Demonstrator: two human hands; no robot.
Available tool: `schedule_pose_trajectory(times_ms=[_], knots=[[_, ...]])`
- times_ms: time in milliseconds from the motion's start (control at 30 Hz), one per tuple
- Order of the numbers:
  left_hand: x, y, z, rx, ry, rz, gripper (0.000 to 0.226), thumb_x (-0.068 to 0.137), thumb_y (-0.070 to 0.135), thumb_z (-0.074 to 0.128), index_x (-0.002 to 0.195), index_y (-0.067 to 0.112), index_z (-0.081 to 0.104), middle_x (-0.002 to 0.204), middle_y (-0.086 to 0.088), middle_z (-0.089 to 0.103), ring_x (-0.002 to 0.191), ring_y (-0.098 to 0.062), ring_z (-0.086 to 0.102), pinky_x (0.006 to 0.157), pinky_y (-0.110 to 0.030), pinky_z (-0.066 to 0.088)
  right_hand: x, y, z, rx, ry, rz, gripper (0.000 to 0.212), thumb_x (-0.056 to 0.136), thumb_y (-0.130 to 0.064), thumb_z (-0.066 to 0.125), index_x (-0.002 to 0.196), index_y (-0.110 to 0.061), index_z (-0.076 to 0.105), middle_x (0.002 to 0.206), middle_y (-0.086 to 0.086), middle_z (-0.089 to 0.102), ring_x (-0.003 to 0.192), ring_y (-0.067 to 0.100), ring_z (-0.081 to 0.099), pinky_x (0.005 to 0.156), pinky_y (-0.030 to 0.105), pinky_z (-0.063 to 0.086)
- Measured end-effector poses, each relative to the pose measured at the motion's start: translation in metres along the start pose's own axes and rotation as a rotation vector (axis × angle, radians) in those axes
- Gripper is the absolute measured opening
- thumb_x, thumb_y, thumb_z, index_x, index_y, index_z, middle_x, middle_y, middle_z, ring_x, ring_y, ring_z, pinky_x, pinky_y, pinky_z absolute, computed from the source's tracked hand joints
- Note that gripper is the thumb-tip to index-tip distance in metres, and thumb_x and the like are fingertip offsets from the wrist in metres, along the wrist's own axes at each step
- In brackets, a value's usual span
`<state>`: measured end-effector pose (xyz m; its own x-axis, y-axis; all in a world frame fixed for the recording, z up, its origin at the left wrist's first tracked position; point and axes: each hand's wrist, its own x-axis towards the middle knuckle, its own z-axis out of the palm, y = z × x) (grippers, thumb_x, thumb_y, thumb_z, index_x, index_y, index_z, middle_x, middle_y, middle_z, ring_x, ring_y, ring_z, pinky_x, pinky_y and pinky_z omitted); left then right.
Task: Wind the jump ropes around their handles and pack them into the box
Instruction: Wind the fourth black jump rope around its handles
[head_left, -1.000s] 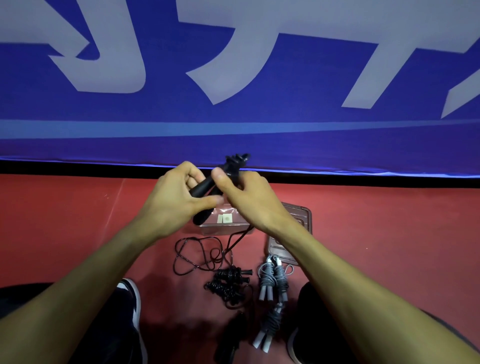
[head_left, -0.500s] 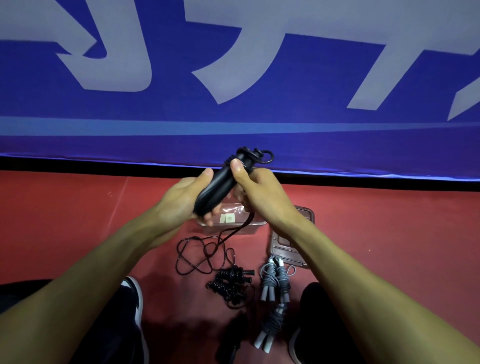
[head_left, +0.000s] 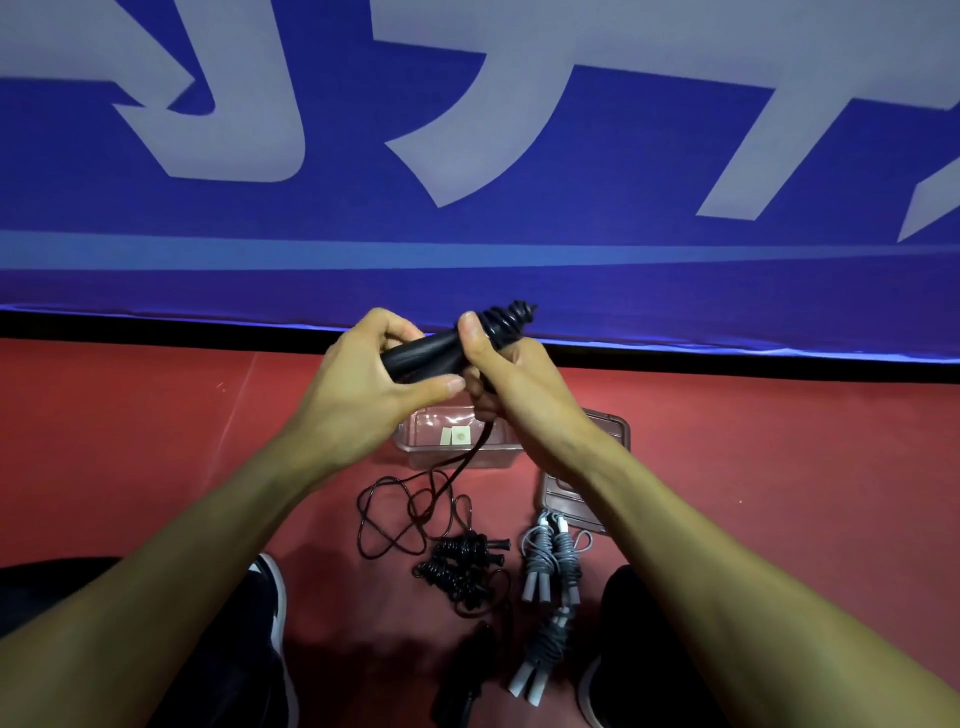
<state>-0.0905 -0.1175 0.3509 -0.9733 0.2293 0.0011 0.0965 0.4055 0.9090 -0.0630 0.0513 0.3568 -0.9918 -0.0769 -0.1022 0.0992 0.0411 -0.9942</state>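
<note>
Honestly, looks like this is somewhere past halfway. The left hand is wrapped around the smooth black plastic jump-rope handles, and the right hand is curled around the upper part, thumb pressed just below a few coils of thin black cord already wound at the tip. The rest of that cord hangs down and lies in loose loops on the red floor, so there's plenty left to wind. Below them sit three finished bundles: one black wound rope and two grey wound ropes with white handles. Another dark thing at the bottom edge, can't tell what. The clear plastic box holds no rope that I can see, its lid beside it, so I'd say no packing yet.
</note>
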Motion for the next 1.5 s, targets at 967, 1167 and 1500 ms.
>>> schedule_pose_trajectory(times_ms=[967,1167,1500], knots=[[0.005,0.001,-0.002,-0.463,-0.219,-0.237,0.05,0.088,0.051,0.068,0.112,0.008,0.062,0.089,-0.012,0.064,0.068,-0.018,0.061,0.065,-0.035,0.054,0.002,0.003,-0.002,0.087,-0.034,-0.021,0.039,0.107,-0.043,0.042,0.085,-0.012,0.045,0.068,0.001,0.035,0.052,0.009,0.023,0.051,0.027,0.021],[0.0,0.001,-0.008,-0.566,-0.445,-0.213,0.061,0.071,0.056,0.084,0.096,0.003,0.068,0.075,-0.012,0.063,0.054,-0.015,0.058,0.048,-0.024,0.051,0.001,0.001,-0.002,0.089,-0.021,-0.046,0.05,0.106,-0.049,0.039,0.075,-0.012,0.048,0.061,0.001,0.042,0.05,0.011,0.029,0.051,0.025,0.028],[0.001,0.001,0.0,-0.084,-0.122,-0.005,0.043,0.083,0.038,0.082,0.093,0.011,0.05,0.083,-0.016,0.069,0.063,-0.025,0.067,0.065,-0.041,0.061,0.001,0.005,0.002,-0.077,0.04,-0.021,0.054,0.107,-0.046,0.042,0.058,-0.023,0.041,0.054,-0.005,0.033,0.047,0.009,0.025,0.047,0.024,0.023]])
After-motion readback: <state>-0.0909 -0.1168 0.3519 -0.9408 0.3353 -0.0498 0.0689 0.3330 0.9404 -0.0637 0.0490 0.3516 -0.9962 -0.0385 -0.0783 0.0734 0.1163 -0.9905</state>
